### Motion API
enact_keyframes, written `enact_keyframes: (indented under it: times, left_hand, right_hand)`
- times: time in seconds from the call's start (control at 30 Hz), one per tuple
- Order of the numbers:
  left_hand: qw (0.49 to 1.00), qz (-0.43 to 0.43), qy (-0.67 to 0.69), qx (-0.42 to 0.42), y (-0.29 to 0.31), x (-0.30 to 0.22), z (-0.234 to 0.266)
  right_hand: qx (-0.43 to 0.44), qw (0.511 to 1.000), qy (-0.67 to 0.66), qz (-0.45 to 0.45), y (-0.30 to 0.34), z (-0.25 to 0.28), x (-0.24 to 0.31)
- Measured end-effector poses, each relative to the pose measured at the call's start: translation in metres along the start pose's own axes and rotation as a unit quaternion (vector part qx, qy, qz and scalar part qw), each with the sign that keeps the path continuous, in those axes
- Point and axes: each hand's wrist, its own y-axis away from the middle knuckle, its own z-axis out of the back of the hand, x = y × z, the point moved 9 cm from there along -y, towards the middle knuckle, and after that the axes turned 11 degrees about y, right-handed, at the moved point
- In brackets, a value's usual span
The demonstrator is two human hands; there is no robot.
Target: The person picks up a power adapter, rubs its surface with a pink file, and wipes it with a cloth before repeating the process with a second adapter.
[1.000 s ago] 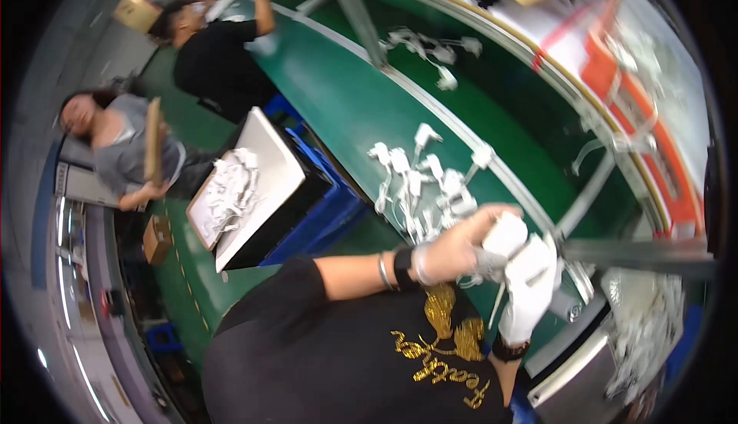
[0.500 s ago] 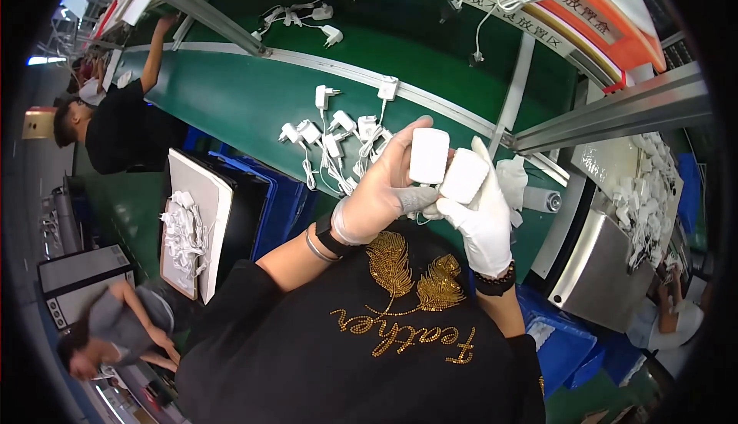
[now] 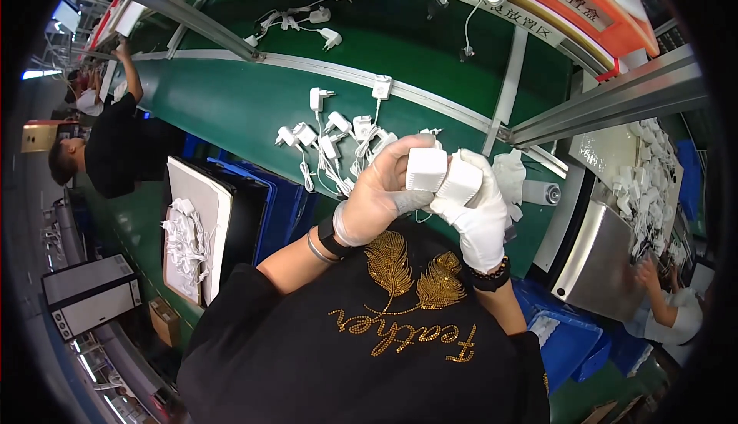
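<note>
A white power adapter (image 3: 427,170) sits in my left hand (image 3: 367,202), which wears a thin pale glove and grips it between fingers and thumb. My right hand (image 3: 478,220), in a white glove, is closed on a second white power adapter (image 3: 460,181). The two adapters are held side by side above the near edge of the bench, with rows of small slots showing on their sides. Just beyond my left hand, several white adapters with plugs and bundled cables (image 3: 330,146) lie on the green bench (image 3: 223,93).
More adapters (image 3: 315,16) lie on the far strip past a metal rail. A metal post (image 3: 607,105) slants in at the right. A spray can (image 3: 540,192) lies near my right hand. Adapters are heaped on a tray (image 3: 219,224) at left and a table (image 3: 600,155) at right. Co-workers (image 3: 115,143) work nearby.
My hands have tilted both adapters, so their slotted sides now show instead of the smooth broad faces. A person at lower left has gone out of view.
</note>
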Motion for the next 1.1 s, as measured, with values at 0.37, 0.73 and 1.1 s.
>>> enact_keyframes:
  times: [0.37, 0.73, 1.1]
  left_hand:
    - [0.999, -0.036, -0.035, 0.015, 0.005, 0.009, 0.009]
    - [0.997, 0.004, 0.077, -0.008, 0.0, -0.005, 0.0]
    - [0.993, 0.037, -0.105, 0.03, 0.0, 0.05, 0.009]
  right_hand:
    - [-0.013, 0.997, 0.043, 0.066, 0.009, 0.004, -0.005]
    - [0.045, 0.996, -0.016, 0.07, 0.01, -0.01, 0.032]
    - [-0.02, 0.975, 0.191, 0.111, 0.005, 0.001, -0.037]
